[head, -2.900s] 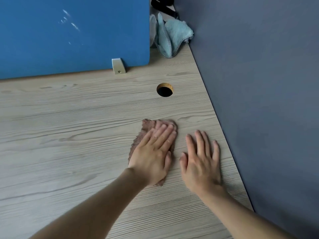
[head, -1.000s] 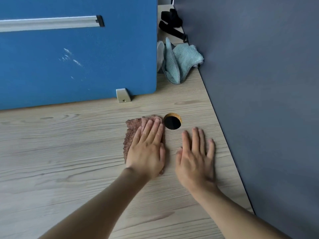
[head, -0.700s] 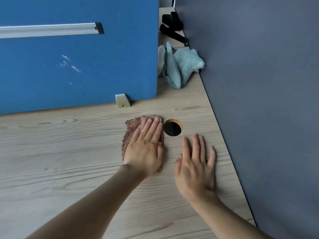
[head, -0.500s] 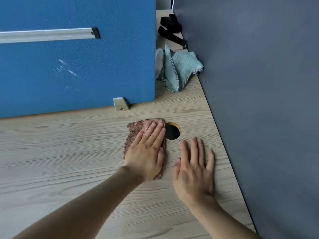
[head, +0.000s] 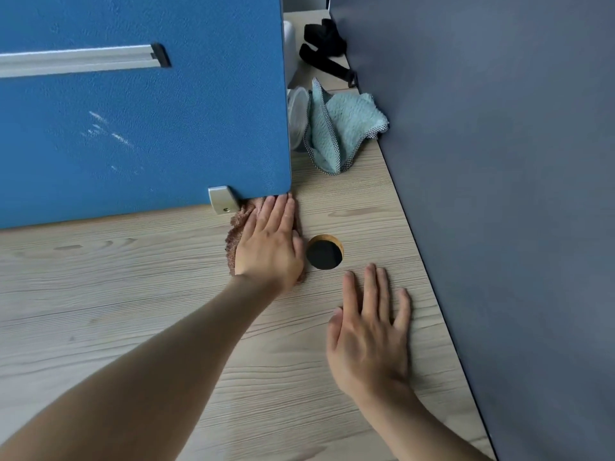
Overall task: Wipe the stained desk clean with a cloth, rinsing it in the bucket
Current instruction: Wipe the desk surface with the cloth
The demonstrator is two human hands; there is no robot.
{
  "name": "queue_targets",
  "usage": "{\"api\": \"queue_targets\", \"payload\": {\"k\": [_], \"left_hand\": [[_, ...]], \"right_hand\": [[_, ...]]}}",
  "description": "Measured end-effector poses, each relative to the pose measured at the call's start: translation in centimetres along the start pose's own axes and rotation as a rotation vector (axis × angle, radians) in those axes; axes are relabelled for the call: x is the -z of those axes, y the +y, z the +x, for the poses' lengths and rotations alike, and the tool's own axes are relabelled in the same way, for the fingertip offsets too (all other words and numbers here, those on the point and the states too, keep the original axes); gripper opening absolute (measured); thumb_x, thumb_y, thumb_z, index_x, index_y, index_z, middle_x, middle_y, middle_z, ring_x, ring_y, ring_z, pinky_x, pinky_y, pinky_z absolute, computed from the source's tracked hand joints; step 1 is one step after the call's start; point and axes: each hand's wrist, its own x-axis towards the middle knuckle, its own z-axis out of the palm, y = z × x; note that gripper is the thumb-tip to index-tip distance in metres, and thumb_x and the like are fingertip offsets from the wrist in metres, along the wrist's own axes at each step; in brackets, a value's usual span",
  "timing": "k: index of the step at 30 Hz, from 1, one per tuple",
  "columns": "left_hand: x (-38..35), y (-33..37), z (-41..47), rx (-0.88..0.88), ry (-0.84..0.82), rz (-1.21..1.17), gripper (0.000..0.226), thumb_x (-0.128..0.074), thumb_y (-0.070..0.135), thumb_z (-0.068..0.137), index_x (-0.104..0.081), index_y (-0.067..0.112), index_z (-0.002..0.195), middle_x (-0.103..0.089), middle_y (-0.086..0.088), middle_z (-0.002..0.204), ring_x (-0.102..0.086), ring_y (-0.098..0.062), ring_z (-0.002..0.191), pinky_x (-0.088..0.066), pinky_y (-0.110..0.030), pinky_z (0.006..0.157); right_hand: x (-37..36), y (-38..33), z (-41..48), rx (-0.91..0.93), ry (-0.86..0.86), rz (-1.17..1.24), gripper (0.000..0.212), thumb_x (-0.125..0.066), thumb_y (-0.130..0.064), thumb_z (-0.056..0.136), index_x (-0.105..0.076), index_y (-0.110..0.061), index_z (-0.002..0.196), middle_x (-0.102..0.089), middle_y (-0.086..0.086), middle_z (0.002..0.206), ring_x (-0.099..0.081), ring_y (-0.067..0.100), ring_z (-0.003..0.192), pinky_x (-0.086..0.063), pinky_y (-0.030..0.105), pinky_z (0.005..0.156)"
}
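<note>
The left hand lies flat on the cloth, fingers straight and close together, pressing down and not curled round it; a flat palm likely spreads the push so the whole pad rubs the desk. The cloth is bunched under the palm, its brown edge showing on the little-finger side. The fingertips reach the foot of the panel, just beside the bracket, which suggests the wipe is working along the seam where dirt would gather. The hole sits just off the thumb side, and the cloth stays clear of it

The right hand rests flat on bare desk, fingers spread and holding nothing, between the left hand and the wall; it looks like a brace for the forward reach

Against the wood grain I cannot make out any stain near the cloth. No bucket is in view. A teal cloth lies beyond the fingertips, past the panel's end, well apart and untouched
</note>
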Motion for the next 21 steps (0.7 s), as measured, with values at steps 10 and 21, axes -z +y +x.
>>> {"api": "queue_targets", "payload": {"k": [10,21], "left_hand": [[0.0,-0.7,-1.2,0.025,0.034,0.032,0.069,-0.008,0.042,0.096,-0.007,0.017,0.160,-0.001,0.001,0.167,0.010,-0.014,0.153,0.003,-0.035,0.125],[-0.2,-0.4,-5.2,-0.058,0.009,0.020,0.067,-0.013,0.040,0.097,-0.009,0.017,0.160,0.002,0.001,0.166,0.010,-0.016,0.153,-0.001,-0.039,0.125]], "right_hand": [[0.0,0.2,0.1,-0.003,0.002,0.021,0.063,-0.031,-0.034,0.090,-0.049,-0.012,0.146,-0.036,0.021,0.156,-0.030,0.035,0.148,-0.020,0.062,0.116],[0.3,0.1,0.0,-0.007,-0.013,0.000,0.063,-0.030,-0.034,0.090,-0.048,-0.013,0.147,-0.036,0.021,0.156,-0.029,0.034,0.148,-0.017,0.061,0.118]]}}
